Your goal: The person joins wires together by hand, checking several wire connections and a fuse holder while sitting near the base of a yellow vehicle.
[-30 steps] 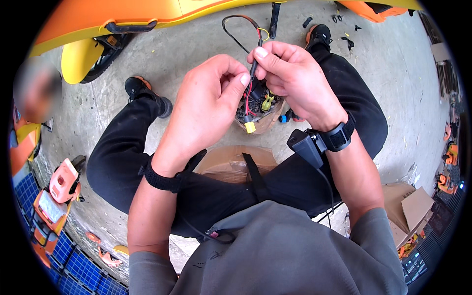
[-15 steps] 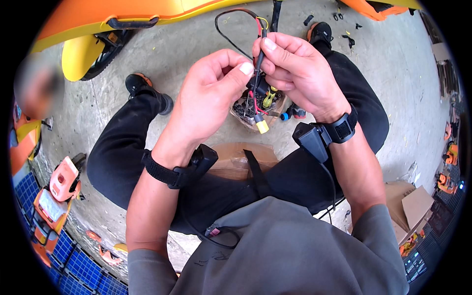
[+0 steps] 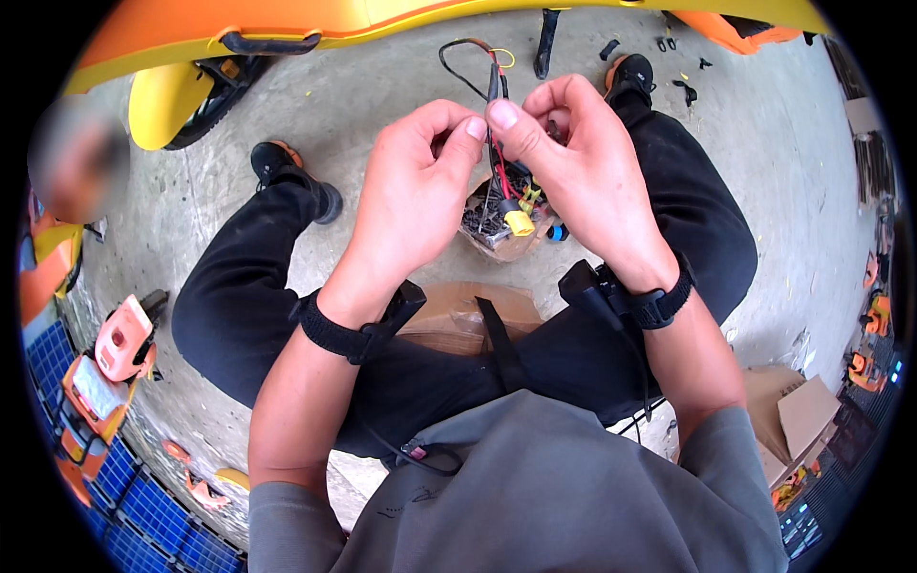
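Note:
A wiring harness [image 3: 494,88] with black, red and yellow wires is held up between my two hands. My left hand [image 3: 415,186] pinches it with thumb and curled forefinger. Across from it, my right hand [image 3: 583,177] presses its thumb onto the cable, the fingers folded behind. The upper wires loop back above my hands. Below them dangles a yellow connector [image 3: 519,223] at the end of red and black leads. Behind it stands an opened carton [image 3: 506,250] of small dark parts, with a yellow-green handled tool [image 3: 531,199] on top, partly hidden.
An orange and yellow vehicle body [image 3: 382,21] spans the far side, with a yellow-fendered wheel [image 3: 167,107] below. A cardboard box [image 3: 458,320] lies between my legs; another box [image 3: 798,415] is at right. Blue crates [image 3: 153,516] and orange parts are at left, near a person.
My right hand has moved down the cable, its thumb now lower and beside the left thumb. The connector has swung slightly right and up. The view has shifted a little.

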Available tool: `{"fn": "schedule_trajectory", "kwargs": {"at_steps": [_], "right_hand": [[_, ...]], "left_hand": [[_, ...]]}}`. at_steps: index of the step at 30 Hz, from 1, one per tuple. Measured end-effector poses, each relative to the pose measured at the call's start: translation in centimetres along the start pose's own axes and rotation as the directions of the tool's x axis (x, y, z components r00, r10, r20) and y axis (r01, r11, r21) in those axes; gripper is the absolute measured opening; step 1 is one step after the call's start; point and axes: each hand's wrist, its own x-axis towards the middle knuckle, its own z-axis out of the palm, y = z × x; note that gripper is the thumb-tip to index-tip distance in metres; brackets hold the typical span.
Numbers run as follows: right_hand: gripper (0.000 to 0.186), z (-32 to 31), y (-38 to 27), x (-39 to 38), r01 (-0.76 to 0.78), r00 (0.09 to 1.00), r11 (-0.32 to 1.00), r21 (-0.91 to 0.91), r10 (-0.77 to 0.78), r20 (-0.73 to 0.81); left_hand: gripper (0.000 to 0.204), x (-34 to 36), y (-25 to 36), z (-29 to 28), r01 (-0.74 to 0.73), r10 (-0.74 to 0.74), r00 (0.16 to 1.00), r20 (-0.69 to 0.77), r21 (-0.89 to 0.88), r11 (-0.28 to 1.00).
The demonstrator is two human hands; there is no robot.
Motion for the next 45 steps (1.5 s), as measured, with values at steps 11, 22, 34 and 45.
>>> {"fn": "schedule_trajectory", "kwargs": {"at_steps": [11,22,34,45], "right_hand": [[0.018,-0.7,-1.2,-0.9,0.030,0.978,0.956,-0.291,0.031,0.205],[0.016,-2.7,-1.5,-0.5,-0.271,0.895,0.951,0.150,0.192,0.402],[0.023,-1.5,-1.1,-0.7,-0.142,0.927,0.985,0.097,0.098,0.362],[0.024,-2.0,-1.0,-0.4,-0.156,0.893,0.987,0.044,0.122,0.434]], "left_hand": [[0.015,0.1,-0.5,0.2,0.187,-0.152,0.981,0.123,-0.356,0.916],[0.012,0.3,-0.7,-0.9,0.218,-0.081,0.951,0.300,-0.456,0.863],[0.005,0.1,0.1,-0.9,0.086,-0.038,0.990,0.133,-0.375,0.923],[0.011,0.3,0.6,-2.0,0.317,-0.114,0.919,0.377,-0.536,0.782]]}}
